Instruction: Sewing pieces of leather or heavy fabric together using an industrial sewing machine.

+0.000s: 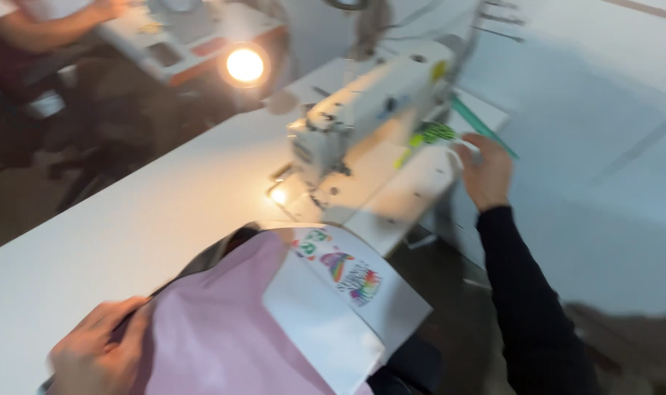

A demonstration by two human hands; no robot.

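Note:
My left hand [99, 351] rests at the lower left on the edge of a pink fabric piece [216, 329], its fingers pressing the cloth against the table. A white fabric panel with a colourful printed motif [348, 285] lies folded over the pink cloth. My right hand [483, 172], in a black sleeve, reaches to the far right end of the white sewing machine [369, 117] and grips its handwheel area, next to a green-printed tag. The image is blurred by motion.
A long white sewing table [128, 227] runs diagonally. The machine's small lamp [278, 194] glows by the needle. Another lamp [245, 64] shines at a second workstation behind, where another person's arm [47, 25] is seen. A pale wall fills the right side.

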